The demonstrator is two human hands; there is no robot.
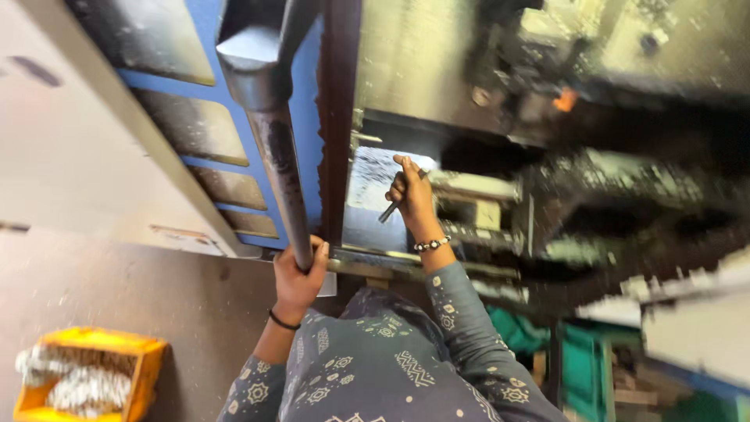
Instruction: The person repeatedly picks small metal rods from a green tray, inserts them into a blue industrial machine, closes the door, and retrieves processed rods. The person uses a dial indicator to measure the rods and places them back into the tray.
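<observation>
My left hand [298, 275] is closed around the lower end of a long dark metal handle bar [277, 148] on a blue sliding machine door [234, 117]. My right hand [412, 195] reaches inside the machine opening and grips a thin dark rod-like tool [388, 211], with the index finger stretched upward. A beaded bracelet sits on the right wrist and a thin black band on the left. Both sleeves are grey with a pale pattern.
The machine interior [594, 172] is dark, oily and blurred, with a pale block [476, 207] right of my right hand. A yellow crate [141, 367] of pale scraps stands on the brown floor at lower left. Green and teal objects [582, 367] lie lower right.
</observation>
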